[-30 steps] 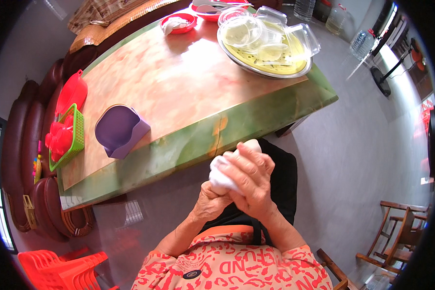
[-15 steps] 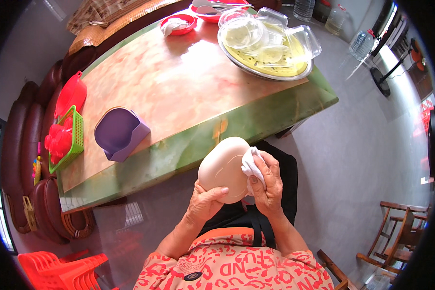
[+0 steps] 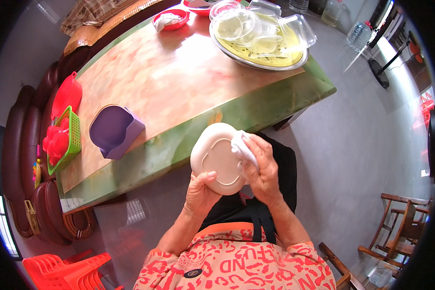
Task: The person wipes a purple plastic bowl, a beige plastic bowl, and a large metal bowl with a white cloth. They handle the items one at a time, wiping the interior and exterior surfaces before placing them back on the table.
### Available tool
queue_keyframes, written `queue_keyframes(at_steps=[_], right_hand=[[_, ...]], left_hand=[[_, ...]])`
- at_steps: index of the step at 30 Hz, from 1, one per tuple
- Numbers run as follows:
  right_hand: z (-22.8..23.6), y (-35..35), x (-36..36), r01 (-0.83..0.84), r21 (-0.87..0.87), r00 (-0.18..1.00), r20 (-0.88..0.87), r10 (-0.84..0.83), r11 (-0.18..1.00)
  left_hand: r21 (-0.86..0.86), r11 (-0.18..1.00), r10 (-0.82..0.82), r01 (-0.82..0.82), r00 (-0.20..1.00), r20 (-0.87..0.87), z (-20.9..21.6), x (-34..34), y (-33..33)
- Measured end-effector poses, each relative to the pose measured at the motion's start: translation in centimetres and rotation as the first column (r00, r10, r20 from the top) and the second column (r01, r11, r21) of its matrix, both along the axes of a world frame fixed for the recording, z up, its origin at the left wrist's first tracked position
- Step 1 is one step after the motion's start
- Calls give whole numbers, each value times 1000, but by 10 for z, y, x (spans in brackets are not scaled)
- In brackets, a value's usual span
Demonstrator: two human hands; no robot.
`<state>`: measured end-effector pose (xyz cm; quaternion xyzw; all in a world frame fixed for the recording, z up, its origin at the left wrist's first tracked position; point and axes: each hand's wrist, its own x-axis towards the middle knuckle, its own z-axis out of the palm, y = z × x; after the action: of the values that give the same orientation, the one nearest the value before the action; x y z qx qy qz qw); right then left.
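Observation:
A cream, rounded oval dish (image 3: 222, 162) is held over my lap, just off the near edge of the table. Its underside faces me and shows a raised ring. My left hand (image 3: 201, 193) grips the lower left rim, with the thumb lying on the underside. At the dish's right rim, my right hand (image 3: 263, 169) is closed on a white cloth (image 3: 244, 147) pressed against the dish. What the fingers do behind the dish is hidden.
A green-edged marble table (image 3: 174, 72) carries a purple open container (image 3: 106, 128), a green basket (image 3: 72, 137) of red items, a red basin (image 3: 67, 96), a red bowl (image 3: 179, 23) and a yellow strainer tray (image 3: 275, 60) with clear plastic containers. Red chairs (image 3: 67, 270) stand lower left, wooden chairs (image 3: 403, 232) right.
The dish has moved slightly up and left and tilted, so its underside ring shows more fully. My right hand and the cloth have shifted slightly up and left along its rim.

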<state>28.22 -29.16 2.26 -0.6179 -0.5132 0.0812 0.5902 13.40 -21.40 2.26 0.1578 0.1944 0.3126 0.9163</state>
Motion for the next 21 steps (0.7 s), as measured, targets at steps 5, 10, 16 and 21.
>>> queue_keyframes(at_steps=[5,10,16,21], right_hand=[[-7,-19,-36,92,-63,952,298,-69,994],[-8,-17,-34,137,44,917,372,-143,990],[4,4,-4,198,103,980,-50,-194,975],[10,-7,-9,363,-24,861,391,-325,932]], left_hand=[[-203,979,54,-19,984,169,-12,1,1],[-261,965,50,16,968,246,-8,5,3],[-262,964,16,48,971,238,-4,1,-2],[-260,965,64,-28,990,130,-11,3,-3]])
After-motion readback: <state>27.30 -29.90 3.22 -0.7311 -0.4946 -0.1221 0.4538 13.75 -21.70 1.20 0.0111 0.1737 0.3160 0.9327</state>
